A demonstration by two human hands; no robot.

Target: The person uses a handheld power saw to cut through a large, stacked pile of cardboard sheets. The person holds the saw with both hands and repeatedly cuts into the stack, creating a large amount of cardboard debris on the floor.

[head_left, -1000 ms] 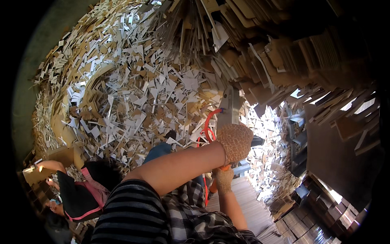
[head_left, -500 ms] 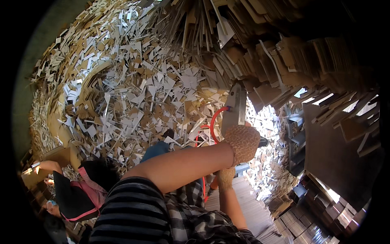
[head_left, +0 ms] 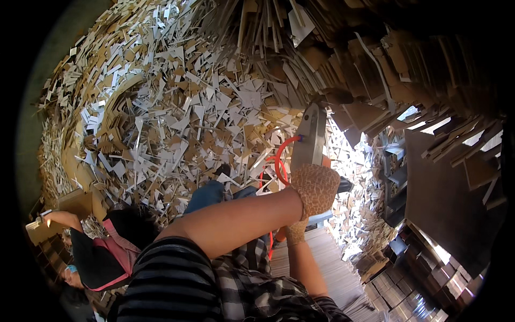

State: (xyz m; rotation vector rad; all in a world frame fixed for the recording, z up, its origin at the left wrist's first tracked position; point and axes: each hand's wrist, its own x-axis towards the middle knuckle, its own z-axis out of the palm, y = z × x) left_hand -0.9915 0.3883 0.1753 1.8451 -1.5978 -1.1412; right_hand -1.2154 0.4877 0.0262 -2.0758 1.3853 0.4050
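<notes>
One huge scrap heap (head_left: 161,107) of white and brown cardboard offcuts fills the view; pieces too many to count. One stack of cut sheets (head_left: 335,268) sits below your hands, lower end cut off. One co-worker (head_left: 102,247) crouches lower left, partly hidden. One grey cutter blade (head_left: 310,137) w/ red hose. Your 2 gloved hands: left hand (head_left: 316,188) wrapped round the blade's base; right hand (head_left: 296,232) mostly hidden beneath, grip can't tell.

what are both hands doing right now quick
Left hand: gloved, closed around the grey cutting tool.
Right hand: gloved, mostly hidden beneath the left; its grip cannot be told.
</notes>
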